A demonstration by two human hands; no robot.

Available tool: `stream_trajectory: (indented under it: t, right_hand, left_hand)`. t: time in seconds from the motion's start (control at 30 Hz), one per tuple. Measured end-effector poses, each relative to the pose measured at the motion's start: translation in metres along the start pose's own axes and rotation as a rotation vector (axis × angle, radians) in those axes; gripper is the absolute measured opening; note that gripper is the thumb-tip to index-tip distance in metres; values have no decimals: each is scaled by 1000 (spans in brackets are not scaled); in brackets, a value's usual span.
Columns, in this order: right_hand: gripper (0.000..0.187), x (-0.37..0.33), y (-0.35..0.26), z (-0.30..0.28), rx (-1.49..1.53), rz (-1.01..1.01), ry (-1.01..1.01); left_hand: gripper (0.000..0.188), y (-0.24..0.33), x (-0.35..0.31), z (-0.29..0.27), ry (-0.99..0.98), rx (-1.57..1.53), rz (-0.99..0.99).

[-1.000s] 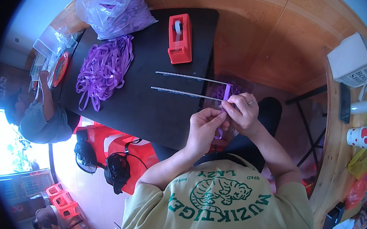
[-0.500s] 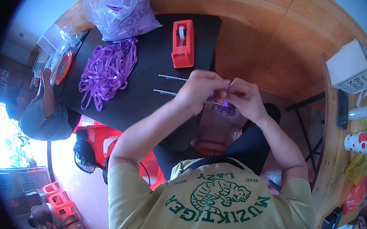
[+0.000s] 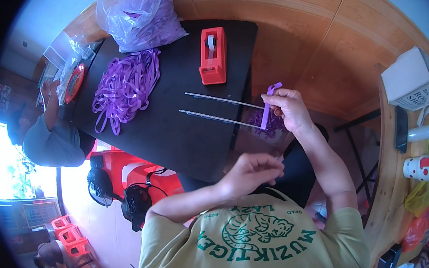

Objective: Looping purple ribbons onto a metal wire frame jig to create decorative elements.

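My right hand (image 3: pixel 291 110) pinches a purple ribbon strip (image 3: pixel 265 116) near its upper end. The strip lies across the outer ends of two thin twisted metal rods (image 3: pixel 211 117), which stick out past the right edge of the black table (image 3: pixel 182 144). Lower and nearer my chest, my left hand (image 3: pixel 252 175) has its fingers curled together; whatever they may hold is too small to make out. Below the rod ends, small purple pieces (image 3: pixel 272 125) lie in what looks like a clear container, partly hidden by the strip and my right hand.
A loose heap of purple ribbon (image 3: pixel 128 87) lies on the table's left, below a clear plastic bag (image 3: pixel 145 21) of more purple material. A red tape dispenser (image 3: pixel 212 72) stands near the back. At right, a wooden counter (image 3: pixel 381 201) holds a phone and a dotted cup. Another person (image 3: pixel 53 142) sits at left.
My left hand has left the rods and come down toward my chest. My right hand now holds the ribbon strip in plain view at the rod ends.
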State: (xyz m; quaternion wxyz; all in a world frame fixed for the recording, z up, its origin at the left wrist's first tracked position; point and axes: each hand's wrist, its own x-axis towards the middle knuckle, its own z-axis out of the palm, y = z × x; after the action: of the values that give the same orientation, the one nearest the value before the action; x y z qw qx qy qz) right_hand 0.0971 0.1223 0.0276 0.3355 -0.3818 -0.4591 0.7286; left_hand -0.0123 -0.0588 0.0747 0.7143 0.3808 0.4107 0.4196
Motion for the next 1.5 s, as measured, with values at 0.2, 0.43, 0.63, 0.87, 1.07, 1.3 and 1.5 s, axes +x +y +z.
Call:
stream_trajectory:
  t: [0.2,0.43,0.63,0.87,1.07,1.3,1.5]
  right_hand:
    - [11,7,8,-3,82,108,76]
    - [14,5,20,1,187,213,202]
    - [10,7,34,-1,293,225,257]
    - [7,14,62,-17,368,272,156]
    - [8,8,81,-31,413,337,98]
    - [13,-42,113,-28,-48,-442,535]
    - [29,-50,94,-15,-721,-908,474]
  left_hand:
    - [23,-101,39,-42,390,142,74]
    - [38,-91,97,-54,590,-24,481]
    - [41,-78,120,-59,417,-109,646]
    - [27,-77,133,-71,368,-25,795]
    - [17,-74,133,-67,316,-167,724]
    - [17,-76,136,-70,361,-109,734]
    - [15,-77,134,-71,339,-164,684]
